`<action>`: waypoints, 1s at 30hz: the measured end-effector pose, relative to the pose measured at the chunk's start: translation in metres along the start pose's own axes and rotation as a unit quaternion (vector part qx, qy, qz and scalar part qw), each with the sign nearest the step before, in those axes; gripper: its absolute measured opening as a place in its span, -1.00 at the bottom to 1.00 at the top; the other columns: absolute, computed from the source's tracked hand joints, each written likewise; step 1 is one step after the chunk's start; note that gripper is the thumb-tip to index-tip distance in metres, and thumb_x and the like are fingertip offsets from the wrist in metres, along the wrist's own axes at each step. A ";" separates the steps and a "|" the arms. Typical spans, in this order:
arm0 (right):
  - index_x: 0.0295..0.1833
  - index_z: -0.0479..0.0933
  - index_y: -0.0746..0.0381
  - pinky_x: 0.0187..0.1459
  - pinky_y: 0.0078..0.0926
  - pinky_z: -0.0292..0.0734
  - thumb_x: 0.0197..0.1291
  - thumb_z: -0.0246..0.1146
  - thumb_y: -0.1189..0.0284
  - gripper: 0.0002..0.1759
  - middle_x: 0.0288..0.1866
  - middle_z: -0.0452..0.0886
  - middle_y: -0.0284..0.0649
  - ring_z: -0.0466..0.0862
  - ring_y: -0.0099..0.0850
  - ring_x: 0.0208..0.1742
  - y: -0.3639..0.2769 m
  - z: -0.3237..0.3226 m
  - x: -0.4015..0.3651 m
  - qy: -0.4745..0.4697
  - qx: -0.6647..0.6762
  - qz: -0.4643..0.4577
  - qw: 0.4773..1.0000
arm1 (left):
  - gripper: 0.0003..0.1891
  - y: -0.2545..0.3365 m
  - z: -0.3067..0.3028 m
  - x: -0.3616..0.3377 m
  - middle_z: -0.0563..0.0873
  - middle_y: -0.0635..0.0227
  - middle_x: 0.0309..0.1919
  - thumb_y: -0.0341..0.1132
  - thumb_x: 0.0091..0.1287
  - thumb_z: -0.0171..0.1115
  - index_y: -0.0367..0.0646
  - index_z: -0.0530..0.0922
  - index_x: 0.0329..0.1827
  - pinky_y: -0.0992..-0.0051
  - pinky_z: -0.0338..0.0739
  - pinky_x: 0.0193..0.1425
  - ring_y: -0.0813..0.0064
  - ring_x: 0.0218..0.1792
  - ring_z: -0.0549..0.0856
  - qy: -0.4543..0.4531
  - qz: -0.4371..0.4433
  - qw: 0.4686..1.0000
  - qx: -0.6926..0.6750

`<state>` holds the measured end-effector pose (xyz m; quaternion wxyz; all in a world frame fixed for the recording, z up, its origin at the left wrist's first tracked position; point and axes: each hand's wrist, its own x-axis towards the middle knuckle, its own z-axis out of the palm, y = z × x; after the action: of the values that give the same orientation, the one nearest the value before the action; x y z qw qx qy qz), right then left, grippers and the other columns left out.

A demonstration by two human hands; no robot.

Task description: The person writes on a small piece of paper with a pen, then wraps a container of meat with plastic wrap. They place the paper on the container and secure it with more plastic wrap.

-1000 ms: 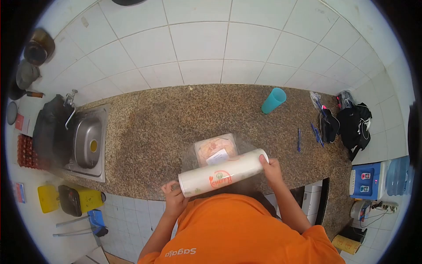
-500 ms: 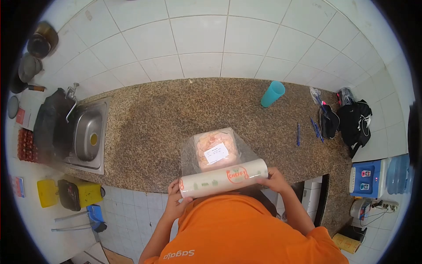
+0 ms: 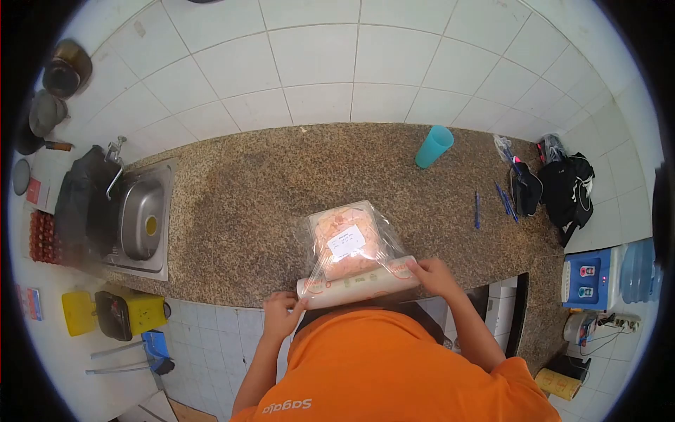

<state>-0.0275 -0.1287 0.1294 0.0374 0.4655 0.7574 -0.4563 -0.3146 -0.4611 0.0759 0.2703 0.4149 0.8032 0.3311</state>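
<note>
A roll of clear film (image 3: 358, 287) with red print lies across the counter's front edge, close to my orange shirt. My left hand (image 3: 283, 314) grips its left end, and my right hand (image 3: 432, 276) grips the right end. Just beyond the roll sits a square clear package (image 3: 346, 241) of pinkish food with a white label. Transparent film stretches from the roll over and around the package, wrinkled at its sides.
On the granite counter (image 3: 246, 211) stand a teal cup (image 3: 434, 146) and, at right, blue pens (image 3: 477, 210), a black pouch (image 3: 525, 190) and a black bag (image 3: 567, 193). A steel sink (image 3: 144, 214) is at left, a water dispenser (image 3: 591, 278) at far right.
The roll has turned and shifted slightly, its left end moving right along with my left hand. Film now lies over the package's lower part and right side.
</note>
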 end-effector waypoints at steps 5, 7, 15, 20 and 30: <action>-0.02 0.79 0.39 -0.05 -0.13 0.70 0.41 0.34 -0.11 -0.33 -0.22 0.80 0.18 0.86 -0.09 -0.13 -0.042 -0.006 0.029 0.016 -0.196 0.035 0.980 | -0.61 0.008 0.026 0.065 0.81 0.26 -0.08 -0.07 0.53 0.38 -0.30 0.73 0.04 0.24 0.64 -0.04 0.29 -0.09 0.78 0.199 -0.111 0.944 -0.236; 0.02 0.77 0.38 -0.05 -0.19 0.70 0.40 0.38 -0.08 -0.36 -0.18 0.82 0.09 0.85 -0.15 -0.12 -0.028 0.020 0.060 0.078 -0.059 -0.032 0.995 | -0.60 0.039 0.009 0.090 0.80 0.30 -0.13 -0.06 0.54 0.37 -0.28 0.70 0.10 0.31 0.64 -0.05 0.36 -0.11 0.78 0.143 -0.209 0.897 -0.362; -0.06 0.66 0.26 -0.15 -0.55 0.65 0.45 0.42 0.27 -0.75 -0.25 0.70 -0.34 0.73 -0.48 -0.23 -0.045 0.021 0.090 -0.119 0.387 0.061 0.913 | -0.80 0.041 -0.015 0.116 0.78 0.36 -0.19 -0.20 0.57 0.33 -0.15 0.64 -0.13 0.45 0.66 0.12 0.38 -0.09 0.80 -0.063 -0.246 0.892 -0.374; -0.10 0.60 0.28 -0.15 -0.37 0.77 0.52 0.22 0.51 -0.91 -0.10 0.79 -0.12 0.83 -0.35 -0.12 -0.065 0.011 0.080 -0.185 0.585 0.025 0.790 | -0.82 0.076 -0.022 0.110 0.83 0.06 -0.08 -0.30 0.56 0.26 -0.12 0.53 -0.24 0.28 0.84 -0.03 0.28 -0.08 0.87 -0.031 -0.204 0.723 -0.659; 0.05 0.71 0.42 -0.48 -0.89 0.51 0.43 0.32 0.59 -0.83 -0.24 0.75 -0.20 0.66 -0.67 -0.44 -0.080 0.012 0.081 -0.219 0.451 0.127 0.856 | -0.56 0.067 -0.011 0.128 0.81 -0.11 0.04 -0.03 0.61 0.22 -0.32 0.52 0.13 0.47 0.83 -0.20 0.46 -0.31 0.80 -0.094 -0.337 0.717 -0.603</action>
<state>-0.1363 -0.0949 0.1360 0.0457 0.4115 0.3753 -0.8293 -0.3551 -0.3269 0.1134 0.6311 -0.1046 0.4905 0.5917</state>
